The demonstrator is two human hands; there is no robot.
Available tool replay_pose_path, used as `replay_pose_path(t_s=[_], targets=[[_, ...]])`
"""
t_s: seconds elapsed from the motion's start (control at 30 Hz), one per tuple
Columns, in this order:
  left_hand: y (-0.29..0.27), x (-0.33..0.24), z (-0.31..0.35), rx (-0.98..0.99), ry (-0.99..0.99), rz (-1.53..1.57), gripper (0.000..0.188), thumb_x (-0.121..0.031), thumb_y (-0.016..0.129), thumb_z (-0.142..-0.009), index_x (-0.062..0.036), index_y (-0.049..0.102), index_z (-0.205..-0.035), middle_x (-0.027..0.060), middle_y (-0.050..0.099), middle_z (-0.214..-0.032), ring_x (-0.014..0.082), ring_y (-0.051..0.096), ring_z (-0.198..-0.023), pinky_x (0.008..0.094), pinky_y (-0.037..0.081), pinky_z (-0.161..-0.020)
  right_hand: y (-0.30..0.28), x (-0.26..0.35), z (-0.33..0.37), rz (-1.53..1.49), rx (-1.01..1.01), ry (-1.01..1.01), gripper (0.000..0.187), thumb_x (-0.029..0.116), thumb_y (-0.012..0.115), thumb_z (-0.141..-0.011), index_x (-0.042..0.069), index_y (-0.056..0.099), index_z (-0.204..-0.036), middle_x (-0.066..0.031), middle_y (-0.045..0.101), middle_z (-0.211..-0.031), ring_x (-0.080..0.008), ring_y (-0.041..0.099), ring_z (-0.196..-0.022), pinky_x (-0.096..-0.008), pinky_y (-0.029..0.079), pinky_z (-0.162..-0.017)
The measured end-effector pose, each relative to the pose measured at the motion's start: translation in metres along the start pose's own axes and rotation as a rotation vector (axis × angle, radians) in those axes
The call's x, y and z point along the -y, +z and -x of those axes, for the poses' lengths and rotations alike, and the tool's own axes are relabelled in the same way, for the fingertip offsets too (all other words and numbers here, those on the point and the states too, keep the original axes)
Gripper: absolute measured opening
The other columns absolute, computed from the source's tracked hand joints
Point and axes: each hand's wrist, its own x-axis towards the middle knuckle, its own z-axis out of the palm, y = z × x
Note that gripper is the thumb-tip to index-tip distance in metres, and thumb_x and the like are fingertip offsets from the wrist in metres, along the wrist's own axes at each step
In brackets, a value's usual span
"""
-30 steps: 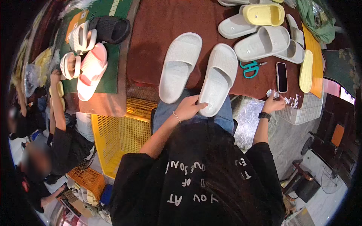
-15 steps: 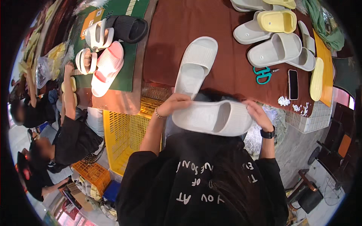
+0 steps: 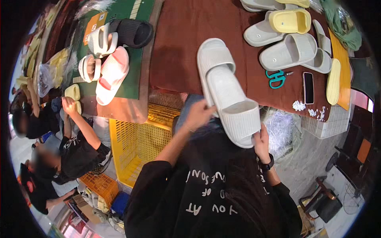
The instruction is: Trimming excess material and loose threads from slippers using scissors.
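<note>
Two light grey slippers lie overlapped, heel to toe reversed, across the front edge of the brown-covered table. The far slipper [image 3: 212, 53] has its ribbed strap pointing away from me. On top of it, the near slipper [image 3: 242, 119] has its strap toward me. My right hand [image 3: 262, 144] is closed on the near slipper's toe, thumb at the edge of the sole. My left hand [image 3: 200, 115], slightly blurred, pinches the far slipper's heel, mostly covered by the near slipper.
Grey slippers [image 3: 287, 53], yellow slippers [image 3: 289, 20], teal scissors [image 3: 276, 79] and a phone [image 3: 308, 88] lie on the right. Pink [image 3: 113, 75] and black slippers [image 3: 135, 32] sit on the green mat. A yellow crate [image 3: 123, 146] stands below left, near co-workers.
The near slipper has swung from crosswise to lengthwise and now overlaps the far one, which has tilted the other way. My right hand has moved down with the toe; my left has shifted right.
</note>
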Motion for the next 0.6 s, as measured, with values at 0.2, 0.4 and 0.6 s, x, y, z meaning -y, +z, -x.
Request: replay_pose_path(t_s=[0.2, 0.4, 0.6], targets=[[0.063, -0.003, -0.005, -0.086, 0.336, -0.103, 0.031, -0.015, 0.065, -0.076, 0.0032, 0.059, -0.100, 0.0216, 0.065, -0.079, 0.0341, 0.066, -0.075, 0.0396, 0.051, -0.066, 0.034, 0.042, -0.055, -0.538, -0.337, -0.134, 0.042, 0.013, 0.047, -0.094, -0.002, 0.039, -0.132, -0.0075, 0.050, -0.123, -0.0153, 0.049, -0.107, -0.0290, 0.038, -0.094], [-0.032, -0.027, -0.023, -0.343, 0.575, 0.169, 0.037, 0.002, 0.066, -0.073, 0.0026, 0.060, -0.110, 0.0106, 0.067, -0.100, 0.0151, 0.061, -0.088, 0.0291, 0.050, -0.078, 0.049, 0.092, -0.061, -0.428, -0.004, -0.325, 0.056, 0.022, 0.050, -0.096, 0.006, 0.025, -0.144, -0.0096, 0.047, -0.124, -0.0118, 0.053, -0.095, -0.0247, 0.045, -0.076], [-0.194, -0.128, -0.107, -0.330, 0.597, 0.373, 0.018, -0.006, 0.047, -0.088, 0.0044, 0.061, -0.089, 0.0121, 0.064, -0.072, 0.0193, 0.059, -0.052, 0.0288, 0.046, -0.043, 0.042, 0.082, -0.065, -0.379, -0.187, -0.306, 0.046, 0.027, 0.046, -0.098, 0.009, 0.036, -0.139, -0.0038, 0.050, -0.119, -0.0095, 0.053, -0.089, -0.0223, 0.042, -0.072]])
